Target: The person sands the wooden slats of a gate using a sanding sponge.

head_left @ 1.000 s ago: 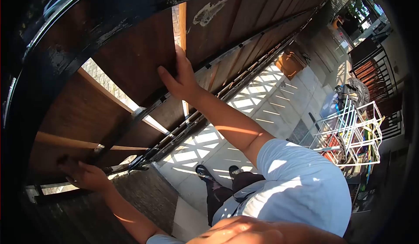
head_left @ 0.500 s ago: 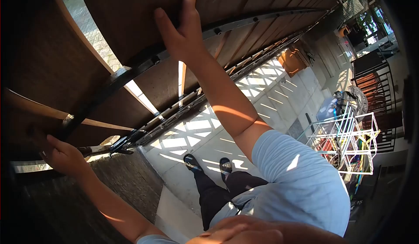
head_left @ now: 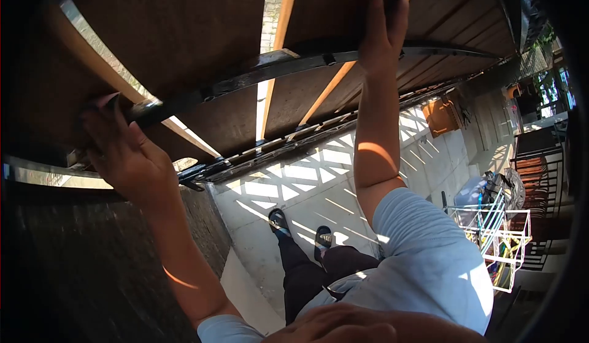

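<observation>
- Left hand [head_left: 138,165]: raised to the wooden fence, thumb apart from the fingers. Fingertips lost in shadow by a small pinkish piece [head_left: 109,100]; can't tell whether they are clamped on it.
- Right hand [head_left: 381,42]: thumb and fingers spread on a fence board, tips dark and hard to make out.
- Wooden fence [head_left: 190,24]: spans the top of view, in front of both hands; top and left side cut off. Dark metal rail [head_left: 239,76] crosses the boards between the hands.
- Narrow gaps between boards; sunlit paving [head_left: 270,21] shows through.
- Dark wall [head_left: 92,239] below left hand, close to that forearm.
- Floor [head_left: 429,153]: pale tiles, striped by sun, open between sandals [head_left: 278,220] and fence foot.
- Beyond, right: white rack [head_left: 529,226], partly behind the shirt sleeve [head_left: 423,232]; brown box [head_left: 442,117] farther off.
</observation>
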`<state>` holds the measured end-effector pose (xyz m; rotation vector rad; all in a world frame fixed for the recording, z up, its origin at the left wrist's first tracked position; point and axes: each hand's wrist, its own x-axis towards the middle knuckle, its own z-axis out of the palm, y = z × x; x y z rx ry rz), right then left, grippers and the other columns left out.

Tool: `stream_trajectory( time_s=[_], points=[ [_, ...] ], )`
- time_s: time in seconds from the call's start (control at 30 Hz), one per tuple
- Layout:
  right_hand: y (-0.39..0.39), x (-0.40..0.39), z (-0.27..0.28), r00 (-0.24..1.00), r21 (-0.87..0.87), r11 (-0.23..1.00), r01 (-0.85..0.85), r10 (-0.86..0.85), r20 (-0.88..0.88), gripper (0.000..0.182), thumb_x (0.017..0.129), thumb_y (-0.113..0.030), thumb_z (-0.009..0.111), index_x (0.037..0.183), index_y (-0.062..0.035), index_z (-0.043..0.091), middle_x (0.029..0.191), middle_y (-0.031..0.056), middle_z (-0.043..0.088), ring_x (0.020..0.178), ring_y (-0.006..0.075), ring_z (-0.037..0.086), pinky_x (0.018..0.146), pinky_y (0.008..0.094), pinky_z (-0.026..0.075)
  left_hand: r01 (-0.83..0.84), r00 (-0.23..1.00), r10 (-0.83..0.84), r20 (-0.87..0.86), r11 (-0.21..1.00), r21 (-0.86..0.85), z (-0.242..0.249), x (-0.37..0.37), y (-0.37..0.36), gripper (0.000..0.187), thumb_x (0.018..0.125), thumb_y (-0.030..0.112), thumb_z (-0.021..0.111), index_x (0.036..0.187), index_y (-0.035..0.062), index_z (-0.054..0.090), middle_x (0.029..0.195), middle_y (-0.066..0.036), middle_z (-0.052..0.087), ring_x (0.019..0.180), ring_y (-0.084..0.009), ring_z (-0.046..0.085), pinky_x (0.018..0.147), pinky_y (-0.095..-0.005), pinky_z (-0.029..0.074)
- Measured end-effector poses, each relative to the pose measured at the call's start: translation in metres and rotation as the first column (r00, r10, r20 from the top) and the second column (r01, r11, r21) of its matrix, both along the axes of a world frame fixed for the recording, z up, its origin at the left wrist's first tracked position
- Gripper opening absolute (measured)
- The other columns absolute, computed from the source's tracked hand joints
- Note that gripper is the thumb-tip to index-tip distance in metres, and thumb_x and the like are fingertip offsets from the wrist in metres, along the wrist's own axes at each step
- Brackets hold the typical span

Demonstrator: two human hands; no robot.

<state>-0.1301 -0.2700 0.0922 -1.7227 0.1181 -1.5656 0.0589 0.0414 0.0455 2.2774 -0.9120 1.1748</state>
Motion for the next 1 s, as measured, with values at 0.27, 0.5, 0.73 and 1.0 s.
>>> stream_trajectory(
  time_s=[0.27, 0.5, 0.73, 1.0],
  points=[
    [-0.002, -0.002, -0.002, 0.995, -0.039, 0.995, 0.095, -0.096, -0.015, 0.026, 0.108, -0.015, 0.056, 0.127, 0.0022, 0.052, 0.112, 0.0045, 0.063, 0.1, 0.0091, 0.055, 0.09, 0.0249, 0.044, 0.055, 0.998, -0.062, -0.013, 0.958, -0.283, -0.003, 0.031, 0.004, 0.042, 0.113, 0.028, 0.038, 0.142, 0.0094, 0.062, 0.156, -0.017, 0.05, 0.147, -0.0344, 0.045, 0.116, -0.065, 0.032],
    [-0.001, 0.001, -0.004, 0.99, -0.04, 0.991, 0.13, -0.132, -0.046, 0.029, 0.109, -0.019, 0.055, 0.128, 0.0024, 0.052, 0.117, 0.0065, 0.061, 0.106, 0.0118, 0.054, 0.095, 0.0277, 0.043, 0.0, 0.991, -0.024, -0.132, 0.985, -0.173, 0.011, 0.024, 0.017, 0.042, 0.112, 0.028, 0.037, 0.142, 0.0111, 0.061, 0.157, -0.017, 0.05, 0.146, -0.0364, 0.045, 0.117, -0.063, 0.033],
    [0.005, 0.004, 0.0, 0.976, 0.019, 0.977, 0.212, -0.211, -0.056, 0.036, 0.11, -0.028, 0.053, 0.132, 0.0005, 0.053, 0.122, 0.0089, 0.06, 0.111, 0.0161, 0.055, 0.1, 0.0332, 0.042, 0.112, 0.994, -0.113, 0.009, 0.959, -0.261, 0.021, 0.025, 0.005, 0.039, 0.11, 0.027, 0.044, 0.14, 0.0122, 0.063, 0.151, -0.02, 0.054, 0.144, -0.0398, 0.047, 0.112, -0.0652, 0.035],
    [-0.007, -0.001, -0.002, 0.978, -0.008, 0.981, 0.195, -0.195, -0.081, 0.042, 0.106, -0.026, 0.06, 0.131, 0.0058, 0.05, 0.125, 0.0128, 0.06, 0.113, 0.0194, 0.056, 0.101, 0.0337, 0.044, 0.034, 0.998, -0.024, 0.053, 0.98, -0.196, 0.001, 0.015, -0.015, 0.039, 0.108, 0.029, 0.048, 0.141, 0.0129, 0.062, 0.157, -0.021, 0.047, 0.141, -0.0409, 0.05, 0.11, -0.0635, 0.04]
  ],
)
